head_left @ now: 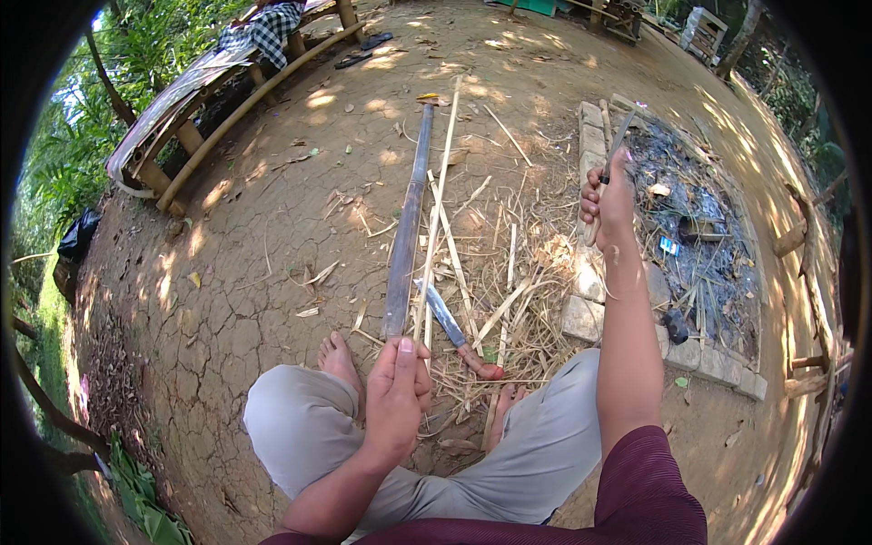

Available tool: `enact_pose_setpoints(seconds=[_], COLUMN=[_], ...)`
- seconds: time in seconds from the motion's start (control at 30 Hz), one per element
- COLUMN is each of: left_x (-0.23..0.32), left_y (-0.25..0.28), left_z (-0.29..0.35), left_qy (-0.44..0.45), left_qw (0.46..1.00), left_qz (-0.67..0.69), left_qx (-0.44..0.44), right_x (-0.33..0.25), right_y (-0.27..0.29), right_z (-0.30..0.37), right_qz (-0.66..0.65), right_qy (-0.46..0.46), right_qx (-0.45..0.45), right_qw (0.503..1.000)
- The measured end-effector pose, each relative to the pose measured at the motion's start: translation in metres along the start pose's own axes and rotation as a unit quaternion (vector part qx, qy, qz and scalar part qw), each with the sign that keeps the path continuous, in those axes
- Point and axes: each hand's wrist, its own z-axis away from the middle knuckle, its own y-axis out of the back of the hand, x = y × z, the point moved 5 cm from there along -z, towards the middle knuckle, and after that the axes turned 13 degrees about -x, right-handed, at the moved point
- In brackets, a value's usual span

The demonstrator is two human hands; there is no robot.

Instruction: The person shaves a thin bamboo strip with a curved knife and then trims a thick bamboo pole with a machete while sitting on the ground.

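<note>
My left hand [397, 400] is closed, its thumb and fingers pinching the near end of a long, thin pale bamboo strip [444, 173] that points away from me. Out to the right, my raised right hand [614, 202] grips a knife [621, 134] by its light handle, the narrow blade pointing up and away. Beside the strip, on its left, a dark bamboo pole [406, 238] lies on the ground. A larger knife [442, 313] with a brown, red-tipped handle rests among the shavings between my feet, and touches nothing I hold.
Bamboo shavings [536, 318] and split pieces litter the cracked earth ahead. A brick-edged pit [583, 318] of ash and rubbish lies at the right. At the far left stands a low bamboo bench [188, 136] with a checkered cloth [270, 34]. Sandals [354, 59] lie near it.
</note>
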Motion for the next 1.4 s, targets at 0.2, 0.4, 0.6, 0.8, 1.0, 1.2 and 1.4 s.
enact_pose_setpoints(seconds=[0.2, 0.4, 0.6, 0.8, 1.0, 1.2, 1.4], left_x=[0.021, 0.030, 0.047, 0.047, 0.055, 0.073, 0.153], left_y=[-0.003, 0.022, 0.036, 0.037, 0.036, 0.033, 0.013], left_z=[-0.008, -0.016, -0.020, -0.021, -0.026, -0.021, 0.046], left_qy=[-0.049, -0.136, -0.213, -0.204, -0.170, -0.183, -0.440], left_qw=[0.999, 0.990, 0.973, 0.971, 0.974, 0.974, 0.550], left_qz=[0.013, -0.029, 0.034, 0.115, 0.137, -0.058, -0.651], left_qx=[-0.003, 0.032, 0.085, 0.043, 0.067, 0.122, 0.283], right_x=[0.009, 0.026, 0.048, 0.052, 0.048, 0.036, 0.012], right_y=[-0.097, -0.181, -0.197, -0.204, -0.203, -0.195, -0.169], right_z=[0.041, 0.109, 0.144, 0.149, 0.147, 0.148, 0.117], right_qz=[0.048, 0.143, 0.146, 0.168, 0.161, 0.134, 0.230], right_qy=[-0.055, -0.078, -0.090, -0.010, 0.009, -0.052, 0.049], right_qx=[-0.177, -0.363, -0.418, -0.420, -0.394, -0.364, -0.320], right_qw=[0.981, 0.917, 0.892, 0.892, 0.905, 0.920, 0.918])
